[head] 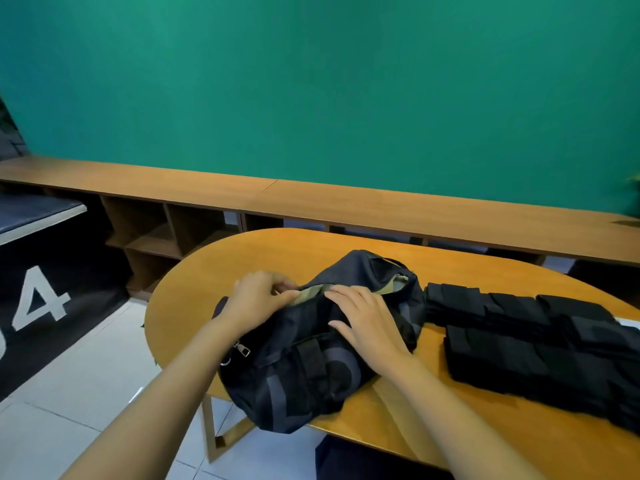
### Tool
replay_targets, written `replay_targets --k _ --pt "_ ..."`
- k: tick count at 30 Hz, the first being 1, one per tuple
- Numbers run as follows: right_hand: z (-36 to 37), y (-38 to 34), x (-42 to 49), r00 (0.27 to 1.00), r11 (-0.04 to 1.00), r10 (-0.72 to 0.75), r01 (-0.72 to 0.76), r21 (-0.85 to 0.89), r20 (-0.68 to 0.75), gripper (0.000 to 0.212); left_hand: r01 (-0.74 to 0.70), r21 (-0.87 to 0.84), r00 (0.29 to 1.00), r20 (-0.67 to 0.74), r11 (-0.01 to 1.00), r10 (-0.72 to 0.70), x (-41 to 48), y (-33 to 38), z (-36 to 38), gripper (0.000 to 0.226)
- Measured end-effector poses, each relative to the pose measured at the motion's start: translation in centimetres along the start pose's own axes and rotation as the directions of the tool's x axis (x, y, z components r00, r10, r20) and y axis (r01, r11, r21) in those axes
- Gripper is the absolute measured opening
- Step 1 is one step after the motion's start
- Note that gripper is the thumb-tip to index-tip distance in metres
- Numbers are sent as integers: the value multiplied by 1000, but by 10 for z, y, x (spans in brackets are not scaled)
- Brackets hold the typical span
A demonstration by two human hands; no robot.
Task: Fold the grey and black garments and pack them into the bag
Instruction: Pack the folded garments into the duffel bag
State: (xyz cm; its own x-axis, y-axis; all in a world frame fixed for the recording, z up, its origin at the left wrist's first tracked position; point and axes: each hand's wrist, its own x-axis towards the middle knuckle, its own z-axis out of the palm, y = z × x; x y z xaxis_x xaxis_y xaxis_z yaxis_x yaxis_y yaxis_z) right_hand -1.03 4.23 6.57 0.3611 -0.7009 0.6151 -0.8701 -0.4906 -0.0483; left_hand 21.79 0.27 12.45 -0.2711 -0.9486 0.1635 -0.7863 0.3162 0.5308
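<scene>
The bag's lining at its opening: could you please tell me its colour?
Khaki-olive lining, inside a dark navy bag; seen best in the head view.

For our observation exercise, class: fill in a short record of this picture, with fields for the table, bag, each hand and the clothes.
table: oval, wooden
bag: dark, lying on the table, mouth partly open, olive lining showing
left hand: pinches the rim of the bag's mouth
right hand: rests flat on the bag, fingers straight
black garments: folded, on the table right of the bag
</scene>
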Motion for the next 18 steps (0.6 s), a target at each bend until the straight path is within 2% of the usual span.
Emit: replay_targets --k 3,6,8,11,13,15,16,17,18 --pt "3 3 7 999 996 36 -34 -77 22 58 7 -101 987 161 995 10 26 15 3 40" --pt "5 10 14 990 979 138 -131 -154 36 57 140 -274 958 279 952 -60 40 17 1 43" --pt "6 17 14 996 987 85 -83 -138 12 35 277 -331 932 323 902 -167 50 9 -3 34" --pt "-2 23 -5 990 991 -119 114 -69 -72 5 481 -374 862 365 793 -351 63 -9 -8 35" --pt "-5 25 -28 975 975 -216 212 -67 -61 5 507 -457 860 330 731 -389 69 -16 -9 32" --pt "-3 27 -52 962 960 -273 273 -57 3 7 464 -498 884 201 733 -422 71 -18 -3 12" --pt "0 28 -62 953 952 -298 301 -62 62 5 424 -439 902 122 792 -415 70 -17 2 9" --pt "2 29 -69 944 946 -307 317 -69 121 3 372 -310 926 51 875 -375 69 -16 8 14" --pt "3 28 -73 942 949 -295 308 -64 162 11 300 -136 953 2 944 -303 67 -15 14 16"
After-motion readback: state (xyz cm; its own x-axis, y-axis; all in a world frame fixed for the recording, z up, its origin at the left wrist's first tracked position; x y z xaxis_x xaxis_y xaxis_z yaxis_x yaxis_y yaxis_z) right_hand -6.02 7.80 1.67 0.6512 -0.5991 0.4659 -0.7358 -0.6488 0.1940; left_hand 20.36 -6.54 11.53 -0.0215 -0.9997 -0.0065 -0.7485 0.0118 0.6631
